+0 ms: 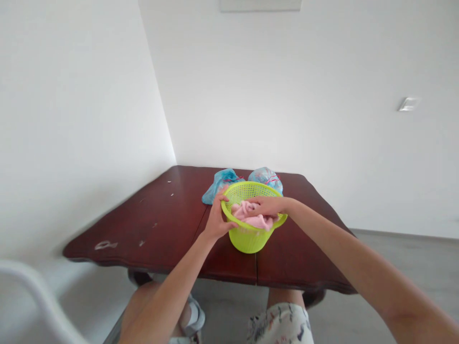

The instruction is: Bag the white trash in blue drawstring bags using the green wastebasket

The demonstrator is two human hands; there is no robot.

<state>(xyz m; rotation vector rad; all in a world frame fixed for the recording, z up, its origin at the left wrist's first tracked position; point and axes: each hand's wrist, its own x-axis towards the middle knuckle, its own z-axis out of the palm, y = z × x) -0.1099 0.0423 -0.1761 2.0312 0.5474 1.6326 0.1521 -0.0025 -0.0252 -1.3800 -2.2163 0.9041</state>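
A lime-green plastic basket point(247, 241) with a perforated wall stands on the dark red table near its front edge. My left hand point(217, 217) grips the basket's rim on the left side, thumb and fingers closed about it. Inside the basket lies a crumpled pink cloth point(260, 221). My right hand point(265, 206) reaches over the rim and rests on the cloth; its fingertips are partly hidden in the folds, so I cannot make out whether they pinch it.
Two blue plastic bags with red ties, a left one point(219, 184) and a right one point(265, 176), sit behind the basket on the table point(150, 215). Small scraps and a pale loop-shaped mark point(105, 245) show at the left. White walls stand behind and left.
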